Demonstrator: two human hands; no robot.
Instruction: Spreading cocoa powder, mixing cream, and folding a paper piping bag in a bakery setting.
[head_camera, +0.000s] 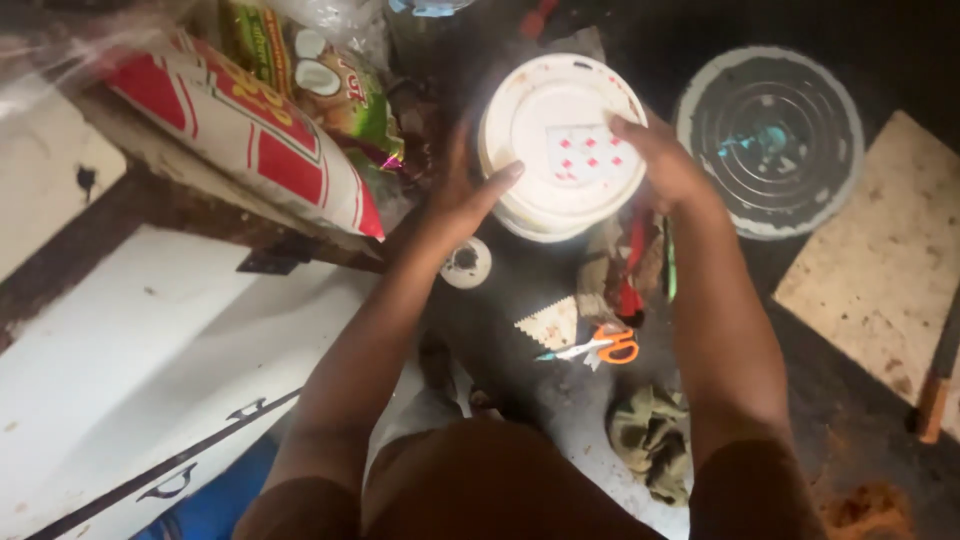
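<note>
Both hands clasp a round white plastic tub (560, 140) with its lid still on, toward twelve o'clock. The left hand (462, 195) wraps its nine o'clock side, thumb on the lid; the right hand (662, 160) presses the three o'clock rim. Orange-handled scissors (605, 346) lie untouched at six o'clock; whether the lid has loosened is probably unreadable.

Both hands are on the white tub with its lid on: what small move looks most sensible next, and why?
Probably lift the lid's edge with the right hand while the left hand steadies the white tub. The lid looks seated flat, the hands grip opposite sides of the rim, and the left thumb lies on the lid's edge. How tightly it is shut cannot be told.
</note>
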